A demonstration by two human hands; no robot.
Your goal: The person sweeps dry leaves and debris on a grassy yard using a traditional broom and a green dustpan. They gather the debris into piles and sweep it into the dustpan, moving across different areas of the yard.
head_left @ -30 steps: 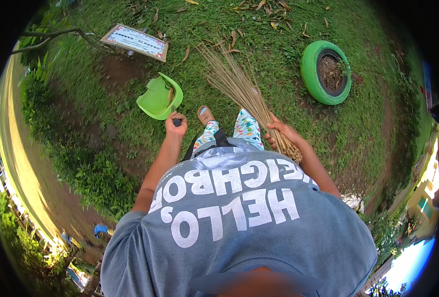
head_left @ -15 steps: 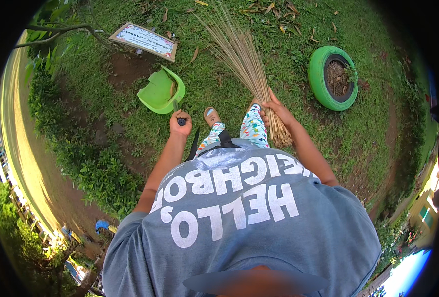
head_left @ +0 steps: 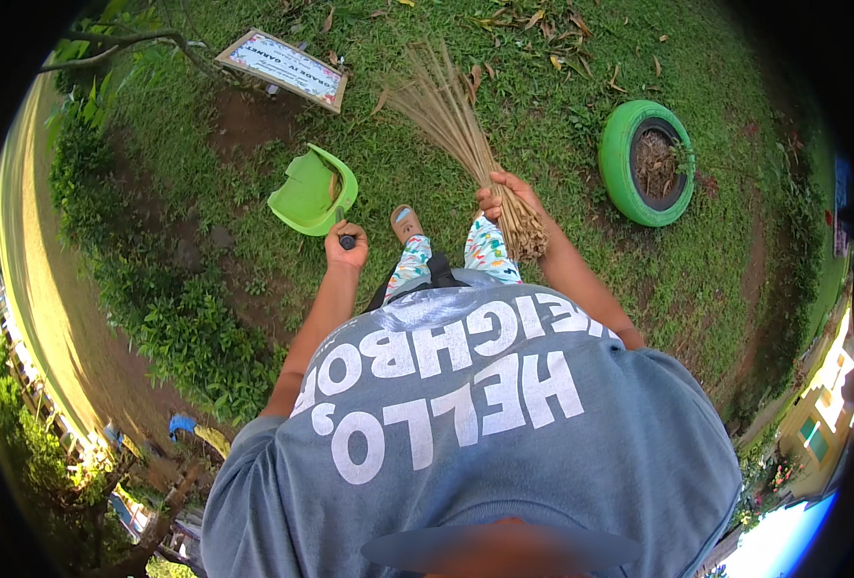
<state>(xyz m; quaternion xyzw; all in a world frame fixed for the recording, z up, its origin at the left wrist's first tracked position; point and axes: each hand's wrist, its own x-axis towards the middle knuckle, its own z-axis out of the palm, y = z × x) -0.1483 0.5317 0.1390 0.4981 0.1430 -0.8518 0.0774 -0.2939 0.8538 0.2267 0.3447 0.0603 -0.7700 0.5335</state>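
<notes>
My left hand [head_left: 347, 249] is closed round the dark handle of a bright green dustpan [head_left: 311, 197], whose scoop points away from me above the grass. Something brown, like a dry leaf, lies inside the scoop. In my right hand [head_left: 512, 196] is a stick broom [head_left: 460, 135], a bundle of thin tan sticks. My fingers wrap it near its thick bound-looking end, and the loose tips fan out ahead and to the left, over the grass.
A green-painted tyre planter [head_left: 619, 164] with dry litter stands at the right. A framed sign [head_left: 284, 69] leans at the upper left by a thin branch [head_left: 123, 41]. Leafy bushes [head_left: 205, 337] line the left. Dry leaves [head_left: 566, 53] lie on the grass ahead.
My right hand has moved a little to the left with the broom, whose tips now sit lower in view. The left hand and dustpan have barely shifted.
</notes>
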